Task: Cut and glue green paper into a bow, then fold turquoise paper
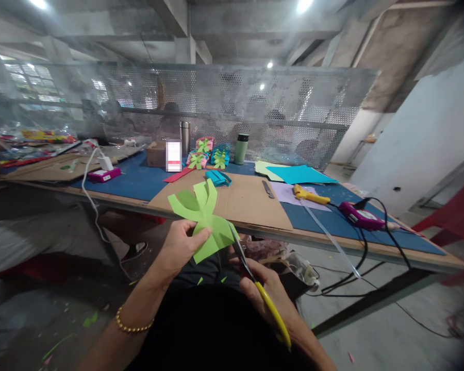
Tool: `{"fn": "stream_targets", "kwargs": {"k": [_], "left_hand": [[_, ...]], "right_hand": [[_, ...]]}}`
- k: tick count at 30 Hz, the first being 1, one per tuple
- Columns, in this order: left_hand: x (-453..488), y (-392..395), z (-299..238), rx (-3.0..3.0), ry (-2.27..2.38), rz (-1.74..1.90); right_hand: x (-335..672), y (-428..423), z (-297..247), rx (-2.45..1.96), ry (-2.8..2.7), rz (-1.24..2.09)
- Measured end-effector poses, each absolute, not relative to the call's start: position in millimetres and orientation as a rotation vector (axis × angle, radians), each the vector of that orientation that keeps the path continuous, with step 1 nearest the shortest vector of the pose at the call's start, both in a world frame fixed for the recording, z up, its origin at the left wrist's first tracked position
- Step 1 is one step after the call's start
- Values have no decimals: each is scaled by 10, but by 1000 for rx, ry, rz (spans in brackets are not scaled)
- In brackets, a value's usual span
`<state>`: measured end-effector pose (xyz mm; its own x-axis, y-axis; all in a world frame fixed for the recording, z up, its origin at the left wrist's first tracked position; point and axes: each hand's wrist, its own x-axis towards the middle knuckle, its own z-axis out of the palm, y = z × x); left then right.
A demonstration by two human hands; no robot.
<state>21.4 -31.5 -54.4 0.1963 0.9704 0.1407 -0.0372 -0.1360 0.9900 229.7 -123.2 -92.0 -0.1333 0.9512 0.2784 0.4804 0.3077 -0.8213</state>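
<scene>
A bright green paper cutout (205,216) with several leaf-like lobes is pinched between the thumb and fingers of my left hand (181,245). In my right hand (268,288) is a pair of scissors (268,304) with yellow handles. The scissor blades point up and left, and they meet the right edge of the green paper. Whether the blades are apart is hard to make out. Both hands are above my lap, in front of the table edge. Small green scraps (223,279) lie on my dark clothing.
On the table (137,183) are a cardboard sheet (251,201), a folded blue paper piece (218,178), a knife (268,189), a yellow glue gun (311,196), blue sheets (301,174) and a green bottle (241,149). Purple power strips (361,215) trail cables. Another person sits at left.
</scene>
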Motion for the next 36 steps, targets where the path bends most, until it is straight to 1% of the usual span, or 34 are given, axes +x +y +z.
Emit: {"fn": "stream_targets", "kwargs": {"k": [36], "left_hand": [[219,-341,-484,1424,1003,1159]], "right_hand": [[2306,-1248,-884,-1313,-1754,750]]}}
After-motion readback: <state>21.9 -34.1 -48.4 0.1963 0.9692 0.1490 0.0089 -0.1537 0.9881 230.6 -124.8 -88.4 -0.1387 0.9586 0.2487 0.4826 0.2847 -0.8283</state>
